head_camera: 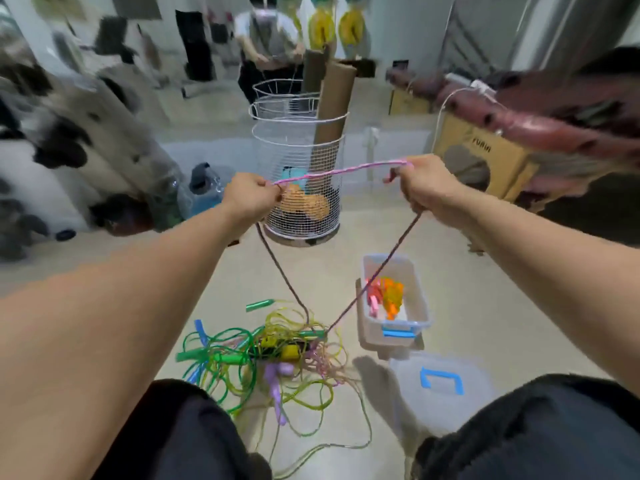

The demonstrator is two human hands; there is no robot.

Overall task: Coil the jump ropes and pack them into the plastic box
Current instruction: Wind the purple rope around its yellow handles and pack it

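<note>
Both arms are stretched out in front, and the left hand [247,197] is curled tight in a fist-like grip on one end of a pink jump rope [341,171], while the right hand [427,187] has its fingers wrapped around the other end of that stretch. The pink length runs taut between the two fists, held up in front of a white wire basket [298,161]. Below each fist the rope looks darker and drops in two lines that meet down on the floor [519,306], forming a V that lands in the tangled pile of ropes [263,355], a jumble of green, yellow, pink and purple cords with their handles mixed in. Just to the right of that pile sits the clear plastic box [420,299] with a blue latch, open on top, with orange and pink pieces inside it; the right-hand strand of the rope passes across its near corner in this view. Nearer the person's knees lies the box's lid [440,393] with a blue handle, flat on the floor. Cardboard tubes [334,102] stand upright in the wire basket, and the background is blurred.
</note>
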